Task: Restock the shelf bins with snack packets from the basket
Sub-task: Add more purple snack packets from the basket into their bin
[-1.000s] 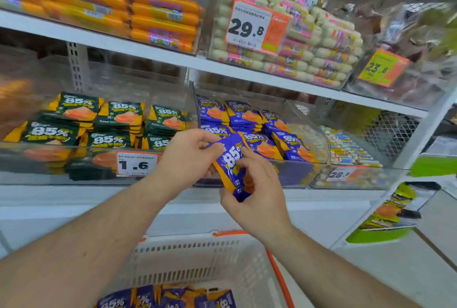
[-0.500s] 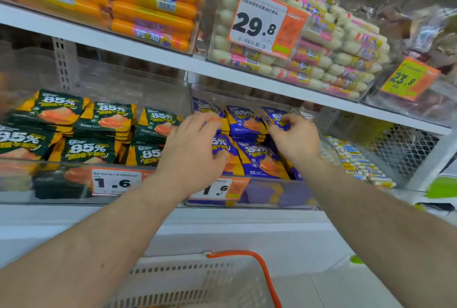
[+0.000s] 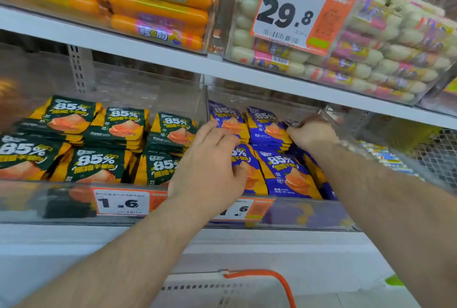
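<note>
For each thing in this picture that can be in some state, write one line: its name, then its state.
left hand: fingers spread, resting on the blue packets
right hand: fingers curled at the back right of the blue bin; its grip is hidden
blue packets: stacked in rows inside their bin
green packets: stacked in rows, untouched
basket: below the shelf, orange handle raised, contents out of view

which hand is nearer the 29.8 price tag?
Right. The right hand is at the back of the blue packets bin, below the 29.8 price tag and slightly right. The left hand is lower, further left.
</note>
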Motion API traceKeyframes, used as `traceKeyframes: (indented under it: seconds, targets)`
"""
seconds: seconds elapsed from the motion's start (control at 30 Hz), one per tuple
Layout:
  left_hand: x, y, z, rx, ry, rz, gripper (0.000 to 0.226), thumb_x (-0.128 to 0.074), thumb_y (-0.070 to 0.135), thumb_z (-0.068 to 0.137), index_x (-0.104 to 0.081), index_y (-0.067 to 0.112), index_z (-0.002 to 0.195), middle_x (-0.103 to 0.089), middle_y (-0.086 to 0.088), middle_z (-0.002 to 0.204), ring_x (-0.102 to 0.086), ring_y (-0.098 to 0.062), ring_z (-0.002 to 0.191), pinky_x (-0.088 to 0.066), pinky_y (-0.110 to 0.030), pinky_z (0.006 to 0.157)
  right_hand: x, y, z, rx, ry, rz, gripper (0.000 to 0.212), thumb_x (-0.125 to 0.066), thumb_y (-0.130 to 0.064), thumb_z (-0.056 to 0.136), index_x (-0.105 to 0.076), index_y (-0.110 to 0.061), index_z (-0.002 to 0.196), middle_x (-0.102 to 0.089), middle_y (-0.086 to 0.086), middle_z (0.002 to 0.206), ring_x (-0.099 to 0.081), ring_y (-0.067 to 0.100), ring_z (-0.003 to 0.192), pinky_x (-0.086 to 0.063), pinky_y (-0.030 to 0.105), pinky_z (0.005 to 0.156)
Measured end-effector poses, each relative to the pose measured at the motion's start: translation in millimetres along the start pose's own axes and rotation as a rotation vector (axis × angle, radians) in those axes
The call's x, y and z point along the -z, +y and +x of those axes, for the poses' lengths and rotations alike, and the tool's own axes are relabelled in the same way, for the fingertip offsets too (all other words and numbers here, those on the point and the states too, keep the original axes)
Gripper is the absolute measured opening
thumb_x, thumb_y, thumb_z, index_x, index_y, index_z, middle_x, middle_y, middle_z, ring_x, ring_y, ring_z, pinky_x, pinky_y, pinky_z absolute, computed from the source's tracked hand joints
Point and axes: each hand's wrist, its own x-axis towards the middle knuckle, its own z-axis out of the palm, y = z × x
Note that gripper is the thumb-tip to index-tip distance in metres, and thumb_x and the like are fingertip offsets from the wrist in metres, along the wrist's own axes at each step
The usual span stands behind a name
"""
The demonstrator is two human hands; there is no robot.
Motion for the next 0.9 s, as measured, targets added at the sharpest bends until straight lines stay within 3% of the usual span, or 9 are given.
traceKeyframes:
  seconds: [0.13,0.23,0.3,0.4,0.5,0.67,0.77,0.83,0.9]
  targets:
    - [-1,1,0,0.008,0.01,0.006,0.044,-0.067,0.029,0.086,-0.061,0.014,0.127,-0.057,0.001,0.13,-0.025,-0.019,0.143,-0.009,-0.019,0.112,0,-2,2,0.014,-0.044,-0.033,0.05,-0.05,-0.063,0.078,-0.065,-0.016,0.089,-0.068,0.013,0.109,-0.063,0.035,0.101,-0.054,0.042,0.088]
    - [0,3,-1,0.01,0.009,-0.008,0.045,-0.064,0.031,0.087,-0.059,0.017,0.129,-0.055,0.003,0.133,-0.02,-0.016,0.144,-0.007,-0.018,0.112,3,-3,3,-0.022,-0.061,-0.03,0.057,-0.048,-0.066,0.079,-0.065,-0.017,0.101,-0.064,0.011,0.113,-0.06,0.035,0.108,-0.048,0.047,0.098]
    - [0,3,-1,0.007,0.012,-0.008,0.044,-0.064,0.032,0.087,-0.059,0.017,0.129,-0.055,0.003,0.133,-0.019,-0.015,0.145,-0.006,-0.017,0.111,7,-1,5,-0.017,-0.078,-0.066,0.049,-0.052,-0.061,0.082,-0.063,-0.016,0.097,-0.061,0.009,0.106,-0.059,0.033,0.107,-0.046,0.045,0.099]
    - [0,3,0,0.005,0.018,0.001,0.043,-0.063,0.03,0.087,-0.06,0.017,0.128,-0.056,0.002,0.132,-0.02,-0.016,0.144,-0.004,-0.017,0.111,8,5,8,0.055,-0.122,-0.119,0.035,-0.058,-0.046,0.084,-0.058,-0.013,0.074,-0.066,0.012,0.095,-0.058,0.029,0.086,-0.047,0.032,0.074]
    - [0,4,-1,-0.004,0.017,0.009,0.044,-0.063,0.032,0.087,-0.06,0.017,0.128,-0.056,0.002,0.132,-0.02,-0.016,0.144,-0.005,-0.019,0.112,6,7,9,0.088,-0.117,-0.143,0.035,-0.058,-0.046,0.085,-0.061,-0.012,0.075,-0.066,0.012,0.089,-0.059,0.028,0.081,-0.045,0.03,0.067]
    - [0,3,-1,-0.011,0.005,0.022,0.044,-0.062,0.033,0.088,-0.059,0.017,0.129,-0.056,0.002,0.133,-0.019,-0.017,0.145,-0.008,-0.022,0.115,9,6,5,0.062,-0.137,-0.046,0.039,-0.043,-0.038,0.095,-0.062,-0.005,0.089,-0.06,0.016,0.095,-0.053,0.029,0.087,-0.04,0.033,0.074]
    - [2,2,-1,-0.012,-0.015,-0.012,0.044,-0.062,0.031,0.088,-0.058,0.017,0.129,-0.055,0.002,0.135,-0.016,-0.016,0.146,-0.007,-0.022,0.115,18,9,-4,0.084,-0.127,-0.017,0.039,-0.04,-0.039,0.097,-0.058,-0.01,0.078,-0.06,0.017,0.1,-0.052,0.03,0.089,-0.038,0.033,0.076]
    - [4,1,-1,0.007,-0.025,-0.045,0.042,-0.063,0.028,0.087,-0.059,0.018,0.128,-0.055,0.002,0.135,-0.017,-0.017,0.147,-0.007,-0.026,0.118,25,12,-13,0.117,-0.065,0.01,0.041,-0.042,-0.04,0.096,-0.057,-0.013,0.069,-0.065,0.016,0.097,-0.053,0.031,0.086,-0.039,0.033,0.073]
    - [8,5,-1,0.03,-0.015,-0.076,0.041,-0.066,0.025,0.085,-0.061,0.019,0.125,-0.058,0.001,0.134,-0.021,-0.021,0.147,-0.003,-0.038,0.12,30,11,-28,0.134,0.018,0.079,0.038,-0.047,-0.039,0.093,-0.065,-0.012,0.074,-0.069,0.015,0.093,-0.058,0.033,0.087,-0.044,0.032,0.073]
